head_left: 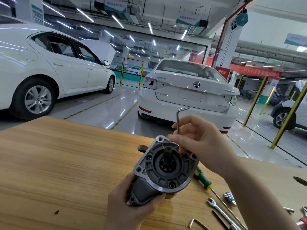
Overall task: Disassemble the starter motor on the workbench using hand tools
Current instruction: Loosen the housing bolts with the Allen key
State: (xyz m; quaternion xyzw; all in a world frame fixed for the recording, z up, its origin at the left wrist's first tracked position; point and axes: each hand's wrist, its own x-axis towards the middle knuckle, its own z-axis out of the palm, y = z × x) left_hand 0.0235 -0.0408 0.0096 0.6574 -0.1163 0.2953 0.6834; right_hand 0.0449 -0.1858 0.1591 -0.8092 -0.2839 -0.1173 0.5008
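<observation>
Left grip (132, 208): curled round the housing of the starter motor (166, 168), which is held just above the desk (58, 163), flange face and pinion toward the camera. Right grip (199, 138): pinching an L-shaped hex key (178, 120), upright at the flange's upper edge, tip hidden by fingers. On the desk, right of the motor: green-handled screwdriver (201, 177), open-end spanner (219, 209), second hex key (197, 223).

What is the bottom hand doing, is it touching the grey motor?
Touching. The head view shows the left hand wrapped round the starter motor, holding it up, with the thumb pressed against the housing.
</observation>
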